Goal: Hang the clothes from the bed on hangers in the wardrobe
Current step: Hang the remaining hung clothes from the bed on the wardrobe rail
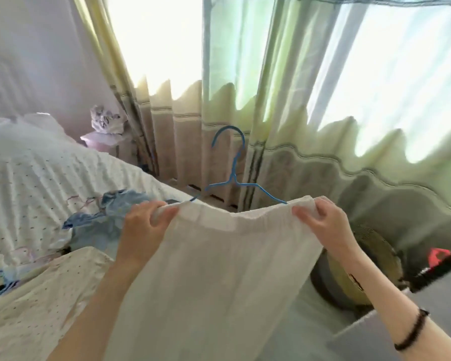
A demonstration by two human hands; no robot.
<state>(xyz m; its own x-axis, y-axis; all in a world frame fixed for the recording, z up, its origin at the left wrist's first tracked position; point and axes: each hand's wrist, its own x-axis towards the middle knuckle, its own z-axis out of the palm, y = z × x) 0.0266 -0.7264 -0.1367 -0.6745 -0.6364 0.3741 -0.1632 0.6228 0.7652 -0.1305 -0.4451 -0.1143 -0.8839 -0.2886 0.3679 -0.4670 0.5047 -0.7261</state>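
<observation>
A soft white cloth (pixel 219 269) hangs down in front of the person, thin and a little crinkly, with a thick band along its top edge. The left hand (pixel 143 220) pinches the left end of that band, fingers curled over the top and thumb in front. The right hand (pixel 320 220) pinches the right end the same way. Both arms reach forward, and a black band (pixel 412 329) sits on the right wrist.

A thin blue wire hanger (pixel 232 175) pokes up just behind the cloth. Its two sloping arms go down into the top band and its curved hook stands above the cloth.

Left of the cloth is the bed (pixel 37 178), covered in a bumpy white sheet with tiny dots. A crumpled blue garment (pixel 102 217) lies on it near the left hand.

Right of the cloth, low down, is a round woven thing (pixel 370 261), too dark to tell what it is.

Behind the cloth hang long green and beige curtains (pixel 271 113) in wavy folds, with bright light coming through.
</observation>
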